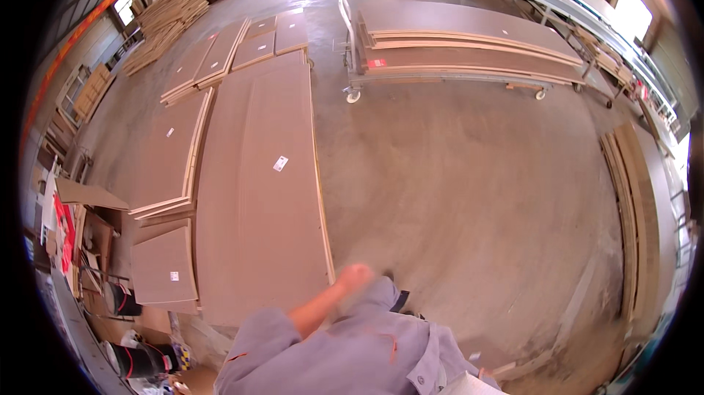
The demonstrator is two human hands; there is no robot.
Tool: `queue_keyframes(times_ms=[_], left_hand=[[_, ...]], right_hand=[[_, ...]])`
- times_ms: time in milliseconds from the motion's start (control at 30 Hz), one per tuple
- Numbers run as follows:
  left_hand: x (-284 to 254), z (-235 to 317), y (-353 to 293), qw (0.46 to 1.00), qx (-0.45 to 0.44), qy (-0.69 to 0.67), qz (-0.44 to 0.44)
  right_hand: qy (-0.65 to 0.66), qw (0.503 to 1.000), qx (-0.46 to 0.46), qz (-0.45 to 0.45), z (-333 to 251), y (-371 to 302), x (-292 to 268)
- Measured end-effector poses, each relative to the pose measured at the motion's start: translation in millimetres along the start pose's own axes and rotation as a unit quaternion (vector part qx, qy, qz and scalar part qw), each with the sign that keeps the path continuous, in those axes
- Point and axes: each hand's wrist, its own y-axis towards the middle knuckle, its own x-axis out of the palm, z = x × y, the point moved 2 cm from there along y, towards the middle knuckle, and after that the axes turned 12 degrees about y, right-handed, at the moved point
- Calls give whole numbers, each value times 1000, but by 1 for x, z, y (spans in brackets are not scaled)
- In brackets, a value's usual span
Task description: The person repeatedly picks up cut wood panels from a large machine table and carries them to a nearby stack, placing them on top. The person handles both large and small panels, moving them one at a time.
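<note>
My left hand (356, 275) hangs in front of me beside the near right edge of a long stack of brown boards (257, 197); it is smeared by motion, so its fingers cannot be made out. A small white label (280, 163) lies on the top board. Of my right hand (485, 376) only a sliver of skin shows at the lower edge. Next to it is a flat white thing (469, 385), partly cut off by the frame; whether the hand holds it is hidden.
Shorter board stacks (170, 147) lie left of and beyond the long one. A wheeled trolley (353, 93) loaded with long panels stands ahead to the right. Long planks (631, 226) line the right side. Black bins (125, 300) stand at the lower left. Concrete floor (455, 182) stretches between.
</note>
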Motion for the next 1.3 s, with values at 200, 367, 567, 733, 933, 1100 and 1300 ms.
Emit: queue_keyframes(times_ms=[200,367,567,733,933,1100,1300], left_hand=[[-38,55,119,999,-36,-11,26],[-110,65,235,994,-56,-53,83],[-234,68,306,961,-109,-144,208],[-296,12,337,916,-194,-153,316],[-290,-23,332,820,-319,-259,397],[-265,-12,345,785,-382,-225,433],[-328,-30,402,731,-421,-265,467]], right_hand=[[256,957,-58,-120,-216,158,50],[450,840,-136,-272,-450,101,208],[436,724,-155,-511,-614,70,412],[392,677,-108,-614,-706,71,605],[288,719,1,-633,-799,42,854],[271,698,66,-659,-859,-29,1033],[271,687,54,-672,-889,-92,1222]])
